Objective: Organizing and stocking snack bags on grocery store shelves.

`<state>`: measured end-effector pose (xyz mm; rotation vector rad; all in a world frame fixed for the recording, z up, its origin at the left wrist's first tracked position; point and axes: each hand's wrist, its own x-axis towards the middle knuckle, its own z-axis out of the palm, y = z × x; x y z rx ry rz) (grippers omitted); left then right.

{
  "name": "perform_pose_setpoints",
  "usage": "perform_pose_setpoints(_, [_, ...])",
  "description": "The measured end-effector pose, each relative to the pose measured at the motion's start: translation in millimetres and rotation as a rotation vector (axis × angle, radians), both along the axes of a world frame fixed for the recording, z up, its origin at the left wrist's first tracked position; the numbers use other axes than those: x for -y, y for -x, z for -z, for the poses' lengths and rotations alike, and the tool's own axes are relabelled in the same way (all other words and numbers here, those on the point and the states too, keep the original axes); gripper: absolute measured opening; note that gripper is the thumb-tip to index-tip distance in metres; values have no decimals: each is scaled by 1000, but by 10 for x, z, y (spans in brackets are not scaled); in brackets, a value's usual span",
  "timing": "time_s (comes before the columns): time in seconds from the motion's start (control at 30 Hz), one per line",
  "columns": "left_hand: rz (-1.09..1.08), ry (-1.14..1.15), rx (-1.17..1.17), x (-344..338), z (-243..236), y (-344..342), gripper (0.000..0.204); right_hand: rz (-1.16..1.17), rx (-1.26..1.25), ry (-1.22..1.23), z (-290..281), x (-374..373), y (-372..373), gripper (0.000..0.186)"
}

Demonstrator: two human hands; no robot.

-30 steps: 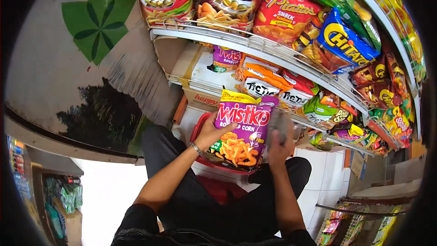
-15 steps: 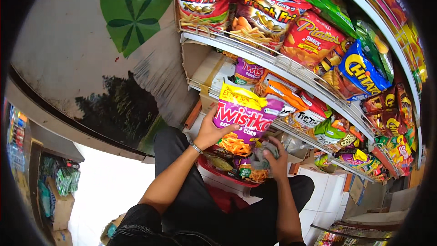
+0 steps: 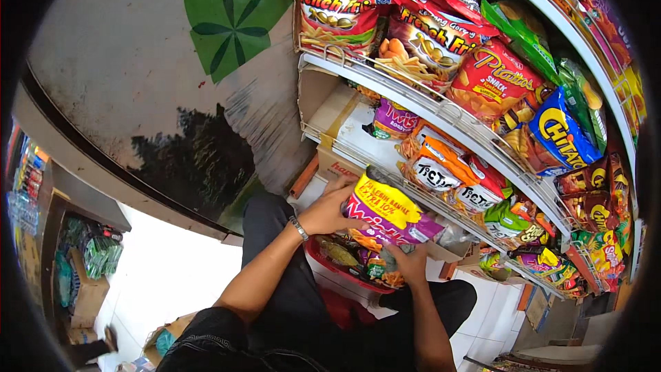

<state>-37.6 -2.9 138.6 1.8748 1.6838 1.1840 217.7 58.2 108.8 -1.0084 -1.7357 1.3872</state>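
Note:
A purple snack bag with a yellow top is tilted in front of me over my lap. My left hand grips its left edge, thumb across the front. At the lower right edge, my right hand has its thumb on the bag and its other fingers hidden behind. The grey cloth seen earlier in that hand cannot be made out there now. Below the bag, a red basket between my legs holds several more snack bags.
Ahead and right, wire-fronted shelves carry several snack bags, including red ones and an orange one. A brown carton sits under the lower shelf. A white panel stands left. Part of a person shows lower left.
The bag has moved lower and tilted back, its top now facing me more. My right hand has come up against its lower edge, and the grey cloth has gone from sight.

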Motion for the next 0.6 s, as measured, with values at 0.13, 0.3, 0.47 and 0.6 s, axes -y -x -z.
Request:
perform_pose_setpoints(0.13, [31, 155, 492, 48, -90, 140, 57, -48, -43, 29, 5, 4, 90, 50])
perform_pose_setpoints(0.3, [-237, 32, 655, -111, -165, 492, 39, -11, 13, -147, -191, -101, 68, 67])
perform_pose_setpoints(0.47, [-371, -220, 495, -604, -22, 881, 37, -7, 94, -94, -64, -218, -111, 64])
perform_pose_setpoints(0.6, [-381, -291, 518, -1007, 295, 1167, 40, -14, 105, -150, -8, -272, -100, 61])
